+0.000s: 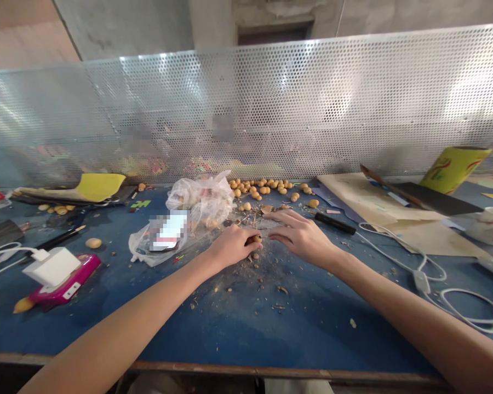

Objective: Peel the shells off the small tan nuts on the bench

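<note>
Near the middle of the blue table, my left hand (233, 245) is closed around a small tan gourd (255, 239), mostly covered by the fingers. Just to its right, my right hand (299, 234) is spread low over the tabletop with its fingers stretched out and nothing visible in them. Dry stems and crumbs (248, 219) lie around the fingertips. Beyond both hands, a row of small tan gourds (265, 190) sits along the foot of the perforated metal screen. A crumpled clear plastic bag (205, 200) lies left of the row, with a phone (170, 230) on its near end.
The perforated screen (271, 109) closes off the back. At left are a pink power strip (72, 284) with a white charger (51, 266) and a loose gourd (93, 243). Rightward lie a black rod-shaped tool (335, 223), a white cable (456, 312), brown paper (378, 202) and a yellow can (454, 169).
</note>
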Motion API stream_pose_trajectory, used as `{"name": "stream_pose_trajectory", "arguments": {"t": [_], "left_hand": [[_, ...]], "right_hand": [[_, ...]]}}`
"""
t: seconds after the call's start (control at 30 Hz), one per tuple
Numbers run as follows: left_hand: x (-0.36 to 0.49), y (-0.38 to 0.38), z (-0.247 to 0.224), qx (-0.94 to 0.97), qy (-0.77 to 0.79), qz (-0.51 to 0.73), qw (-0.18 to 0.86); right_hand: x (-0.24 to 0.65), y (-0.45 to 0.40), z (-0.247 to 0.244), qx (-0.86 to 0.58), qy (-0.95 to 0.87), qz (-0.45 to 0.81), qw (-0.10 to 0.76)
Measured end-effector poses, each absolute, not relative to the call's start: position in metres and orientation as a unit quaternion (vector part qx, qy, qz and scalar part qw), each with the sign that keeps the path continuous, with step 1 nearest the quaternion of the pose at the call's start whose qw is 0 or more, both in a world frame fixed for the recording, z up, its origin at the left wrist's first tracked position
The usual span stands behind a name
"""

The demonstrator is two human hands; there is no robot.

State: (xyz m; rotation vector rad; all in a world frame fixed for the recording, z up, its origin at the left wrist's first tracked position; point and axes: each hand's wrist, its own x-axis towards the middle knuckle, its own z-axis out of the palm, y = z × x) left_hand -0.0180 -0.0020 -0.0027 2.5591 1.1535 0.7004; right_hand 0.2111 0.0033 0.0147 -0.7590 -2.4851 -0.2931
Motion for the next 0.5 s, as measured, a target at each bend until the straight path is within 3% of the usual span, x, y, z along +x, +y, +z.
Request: {"name": "stream_pose_trajectory", "arguments": {"t": [0.23, 0.5], "left_hand": [[-0.0168, -0.0025, -0.0009, 0.878, 0.407, 0.223, 0.117], [-0.0173, -0.0021, -0.0009, 0.878, 0.402, 0.227, 0.124]], "right_hand": [[0.2049, -0.0002, 0.0189, -0.263, -0.903, -0.202, 0.272], [0.2019, 0.002, 0.0128, -0.258, -0.898, -0.222, 0.28]]}}
